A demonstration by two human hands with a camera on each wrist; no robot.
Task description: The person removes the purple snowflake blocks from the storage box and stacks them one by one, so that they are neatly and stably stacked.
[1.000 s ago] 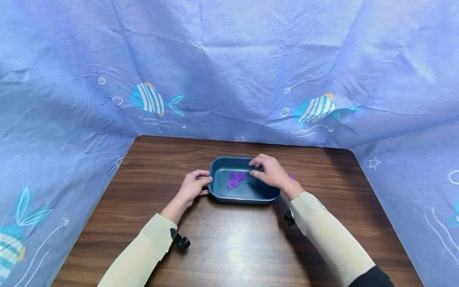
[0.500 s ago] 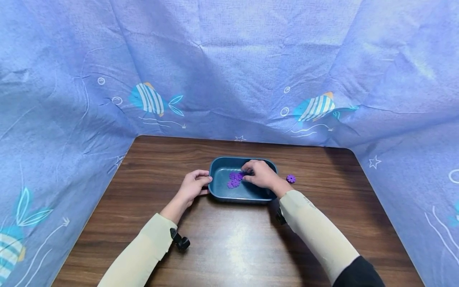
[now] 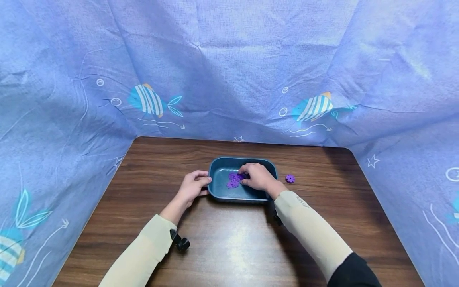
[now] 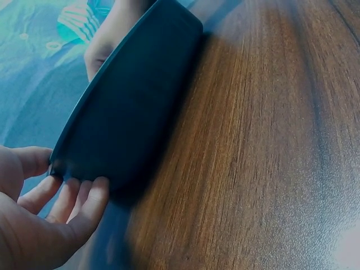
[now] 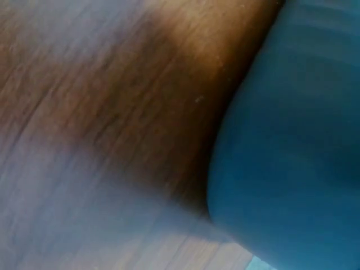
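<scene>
A dark teal rectangular tub [image 3: 222,198] stands on the wooden table, holding a small pile of purple flower-shaped discs [image 3: 233,181]. My left hand [image 3: 191,185] grips the tub's left end; in the left wrist view its thumb is at the rim and its fingertips lie against the outer wall [image 4: 124,107]. Inside the tub, my right hand [image 3: 258,175] has bent fingers and thumb at the right side of the pile. I cannot tell if a disc is pinched there. The right wrist view shows only the tub's outer wall [image 5: 292,146] and table, without the hand.
One loose purple disc [image 3: 290,178] lies on the table [image 3: 229,239] to the right of the tub. A blue cloth [image 3: 229,79] printed with fish hangs behind the table and along both sides.
My right hand has moved left and down from over the tub's right part to the purple pile, uncovering the loose disc on the table. The left hand keeps its place on the tub.
</scene>
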